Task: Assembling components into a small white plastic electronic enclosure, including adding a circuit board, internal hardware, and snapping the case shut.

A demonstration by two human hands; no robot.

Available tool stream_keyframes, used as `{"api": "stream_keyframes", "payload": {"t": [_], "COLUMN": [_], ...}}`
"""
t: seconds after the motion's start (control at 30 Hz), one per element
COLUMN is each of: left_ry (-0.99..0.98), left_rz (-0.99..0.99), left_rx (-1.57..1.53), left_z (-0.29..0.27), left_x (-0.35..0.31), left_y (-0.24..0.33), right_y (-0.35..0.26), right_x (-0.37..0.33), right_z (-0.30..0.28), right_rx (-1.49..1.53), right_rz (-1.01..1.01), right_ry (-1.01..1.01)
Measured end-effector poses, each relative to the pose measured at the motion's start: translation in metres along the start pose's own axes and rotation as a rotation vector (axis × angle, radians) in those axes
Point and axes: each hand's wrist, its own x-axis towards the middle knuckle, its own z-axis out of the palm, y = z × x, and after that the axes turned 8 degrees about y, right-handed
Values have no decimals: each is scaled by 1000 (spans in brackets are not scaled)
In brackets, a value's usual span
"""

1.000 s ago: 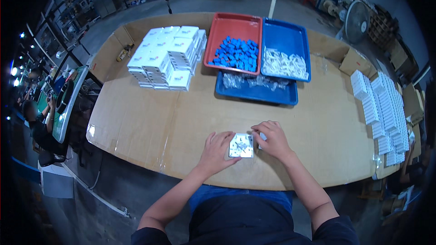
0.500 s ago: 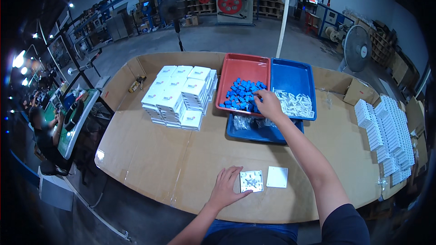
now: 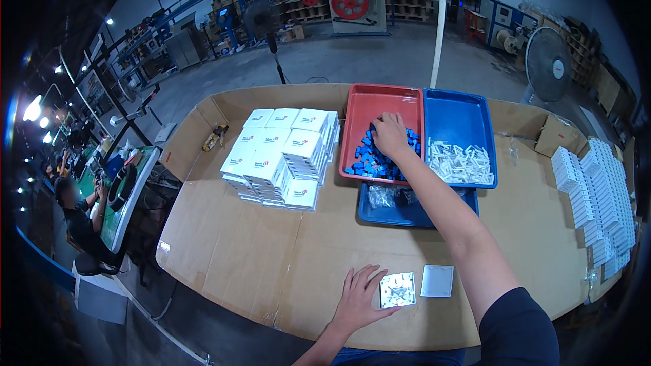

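My left hand [image 3: 359, 300] grips a small white square plastic housing [image 3: 397, 290] at its left side, thumb along the near edge and fingers at the far one. The housing lies flat with its inner parts showing. Just right of it, a white square cover [image 3: 437, 280] rests on the table, untouched. My right hand [image 3: 390, 137] reaches into the red tray [image 3: 359, 112], its fingers bent down on the pile of small blue plastic pieces [image 3: 369, 161]. Whatever lies between those fingertips is hidden by the hand.
A blue tray [image 3: 456, 112] beside the red one holds white slim parts [image 3: 460, 163]. Beneath both sits another blue tray [image 3: 380, 215] with clear bags. White boxes [image 3: 278, 156] are stacked at left, white housings [image 3: 593, 203] at right. A yellow-handled tool [image 3: 215, 138] lies far left.
My right hand has moved farther into the red tray, from the pile's right edge to its far part. My left hand stays on the housing. The whole view has shifted slightly.
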Motion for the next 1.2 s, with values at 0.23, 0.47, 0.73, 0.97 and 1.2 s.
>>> {"api": "stream_keyframes", "payload": {"t": [0.23,0.47,0.73,0.97,1.2], "left_ry": [-16,0,43,76,105], "left_rz": [4,14,29,54,88], "left_rx": [-7,-9,-19,-6,8], "left_z": [-1,3,2,9,11], "left_x": [-1,-2,-5,-9,-8], "left_y": [-1,-2,4,1,2], "right_y": [0,-18,-55,-79,-102], "right_x": [-5,-13,-54,-98,-148], "right_z": [-7,-93,-235,-281,-318], "right_rx": [153,347,339,970,1336], "right_rz": [105,-87,-279,242,507], "right_ry": [34,462,765,547,422]}}
